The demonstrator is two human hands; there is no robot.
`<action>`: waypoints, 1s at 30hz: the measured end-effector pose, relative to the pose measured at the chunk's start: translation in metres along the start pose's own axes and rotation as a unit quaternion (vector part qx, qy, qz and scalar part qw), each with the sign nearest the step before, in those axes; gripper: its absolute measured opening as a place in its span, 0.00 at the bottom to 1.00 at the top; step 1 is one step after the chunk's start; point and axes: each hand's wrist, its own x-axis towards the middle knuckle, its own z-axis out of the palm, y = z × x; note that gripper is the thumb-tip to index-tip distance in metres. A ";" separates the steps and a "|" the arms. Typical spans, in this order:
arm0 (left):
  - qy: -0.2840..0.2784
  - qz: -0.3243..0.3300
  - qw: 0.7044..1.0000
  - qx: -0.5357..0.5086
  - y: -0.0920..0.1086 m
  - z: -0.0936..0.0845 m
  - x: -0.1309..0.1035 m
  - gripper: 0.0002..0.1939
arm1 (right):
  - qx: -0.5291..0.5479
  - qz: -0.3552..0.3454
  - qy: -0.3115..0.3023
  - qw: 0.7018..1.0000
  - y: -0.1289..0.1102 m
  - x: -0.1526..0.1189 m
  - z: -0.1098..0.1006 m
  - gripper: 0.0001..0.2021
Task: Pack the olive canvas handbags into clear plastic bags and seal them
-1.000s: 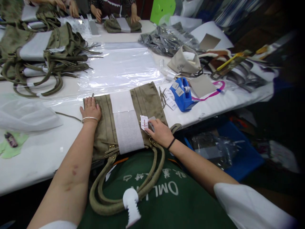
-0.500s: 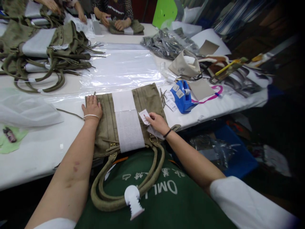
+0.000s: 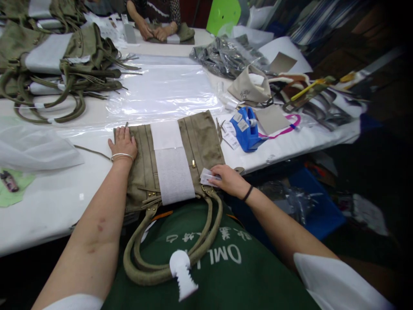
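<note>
An olive handbag (image 3: 203, 133) lies flat at the table's front edge, with a white paper band (image 3: 174, 172) around its middle. Its rope-like handles (image 3: 142, 275) hang toward me over a green apron, held together by a white wrap (image 3: 183, 273). My left hand (image 3: 123, 144) rests flat on the bag's left edge, fingers stretched out. At the lower right of the bag, my right hand (image 3: 227, 180) pinches a white hang tag (image 3: 208, 176) between thumb and fingers. A small zipper pull (image 3: 193, 163) shows beside the band.
Several banded olive bags (image 3: 48, 51) are piled at the left. Clear plastic sheets (image 3: 164, 86) lie beyond my bag. A blue tape dispenser (image 3: 247, 129) stands to the right, near printed labels (image 3: 230, 135). Across the table, a co-worker's hands (image 3: 158, 32) press on another bag.
My right hand has moved down and to the right with the tag, uncovering the zipper pull. My left hand stays on the bag. One co-worker's hands at upper left have left the view.
</note>
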 end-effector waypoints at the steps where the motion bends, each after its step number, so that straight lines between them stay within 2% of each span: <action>1: 0.000 0.000 1.000 -0.001 0.000 0.000 0.000 0.31 | 0.001 0.006 -0.006 1.000 -0.001 -0.001 -0.001 0.05; 4: -0.006 0.005 1.000 -0.004 0.000 -0.001 -0.001 0.31 | 0.098 0.033 0.000 0.995 -0.006 -0.002 -0.007 0.06; 7: -0.005 0.009 1.000 0.000 0.000 -0.002 -0.001 0.31 | 0.229 0.031 0.071 0.970 -0.010 0.006 -0.011 0.11; 9: -0.005 0.003 1.000 0.005 0.001 -0.003 0.000 0.31 | 0.303 0.021 0.104 0.947 -0.011 0.019 -0.005 0.17; 12: -0.012 -0.006 1.000 0.008 0.003 -0.005 0.000 0.31 | 0.377 0.040 0.114 0.918 -0.011 0.042 0.014 0.25; 13: -0.013 -0.006 1.000 0.007 0.003 -0.005 -0.001 0.31 | 0.372 0.052 0.121 0.919 -0.010 0.048 0.022 0.26; 15: -0.010 -0.001 1.000 0.002 0.005 -0.006 -0.001 0.31 | 0.307 0.047 0.150 0.939 -0.009 0.056 0.034 0.26; 18: 0.005 0.005 1.000 -0.009 0.005 -0.004 -0.002 0.30 | 0.144 -0.042 0.192 0.970 -0.004 0.057 0.045 0.24; 22: 0.030 0.012 0.999 -0.012 0.002 0.001 -0.003 0.30 | 0.040 -0.124 0.208 0.969 0.006 0.050 0.050 0.19; 26: 0.032 0.013 0.999 -0.001 0.002 0.002 -0.002 0.29 | 0.058 -0.134 0.233 0.962 0.006 0.051 0.033 0.18; 30: 0.035 0.011 0.999 0.031 0.006 0.002 -0.003 0.29 | 0.035 -0.157 0.275 0.948 -0.015 0.083 -0.006 0.19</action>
